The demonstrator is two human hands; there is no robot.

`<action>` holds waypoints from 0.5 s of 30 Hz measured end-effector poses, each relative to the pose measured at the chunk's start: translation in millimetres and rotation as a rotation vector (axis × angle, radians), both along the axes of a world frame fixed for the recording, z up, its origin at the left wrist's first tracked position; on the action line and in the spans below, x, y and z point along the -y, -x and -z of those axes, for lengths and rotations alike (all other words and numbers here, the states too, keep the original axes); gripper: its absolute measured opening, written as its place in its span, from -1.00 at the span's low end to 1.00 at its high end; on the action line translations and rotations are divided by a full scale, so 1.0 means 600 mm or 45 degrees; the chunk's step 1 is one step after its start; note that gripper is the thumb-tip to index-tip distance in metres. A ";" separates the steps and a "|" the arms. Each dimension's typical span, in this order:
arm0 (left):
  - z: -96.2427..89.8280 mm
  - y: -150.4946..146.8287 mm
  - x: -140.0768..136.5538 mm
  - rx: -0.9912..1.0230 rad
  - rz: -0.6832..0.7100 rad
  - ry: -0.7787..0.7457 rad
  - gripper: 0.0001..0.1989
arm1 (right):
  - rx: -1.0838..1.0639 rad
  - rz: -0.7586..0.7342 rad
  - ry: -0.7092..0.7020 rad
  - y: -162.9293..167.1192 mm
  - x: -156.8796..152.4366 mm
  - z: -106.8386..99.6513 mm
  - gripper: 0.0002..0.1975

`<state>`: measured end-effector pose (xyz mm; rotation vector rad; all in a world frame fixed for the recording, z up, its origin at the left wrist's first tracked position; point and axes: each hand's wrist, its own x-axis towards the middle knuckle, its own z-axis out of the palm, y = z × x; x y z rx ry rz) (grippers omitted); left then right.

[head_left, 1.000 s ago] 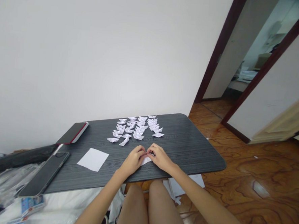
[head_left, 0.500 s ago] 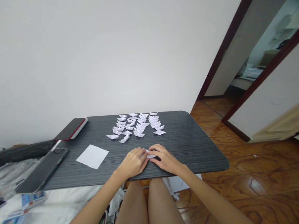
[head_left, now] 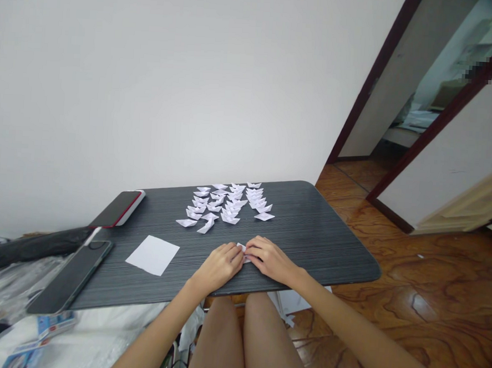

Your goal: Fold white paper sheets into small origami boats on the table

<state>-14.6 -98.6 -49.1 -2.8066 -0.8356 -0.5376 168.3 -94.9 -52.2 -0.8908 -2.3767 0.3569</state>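
Note:
Near the front edge of the dark table (head_left: 304, 248), my left hand (head_left: 223, 265) and my right hand (head_left: 271, 259) meet over a small folded piece of white paper (head_left: 241, 246). Fingers of both hands are closed on it and hide most of it. Several white folded paper boats (head_left: 230, 211) stand in rough rows beyond my hands. To the left of my hands a flat square sheet of white paper (head_left: 153, 255) lies on the tabletop.
A phone (head_left: 70, 279) lies along the table's left edge. Behind it is a dark, red-edged flat case (head_left: 117, 208). A white wall (head_left: 194, 81) borders the table's back. Papers (head_left: 292, 301) lie below the front edge, and a doorway opens on the right.
My right fingers have shifted and now lie flatter over the folded paper, covering more of it. The left hand stays almost in place. The view has tilted slightly.

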 end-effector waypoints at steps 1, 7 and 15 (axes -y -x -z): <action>0.000 0.001 0.001 0.018 -0.002 0.030 -0.78 | -0.033 0.011 0.035 0.001 0.000 0.002 -0.81; 0.001 0.003 0.009 0.421 -0.130 0.363 -0.77 | -0.337 0.137 0.260 0.006 0.001 0.007 -0.87; -0.011 -0.019 -0.008 1.180 -0.261 1.034 -0.77 | -0.825 0.191 0.619 0.020 -0.019 0.003 -0.86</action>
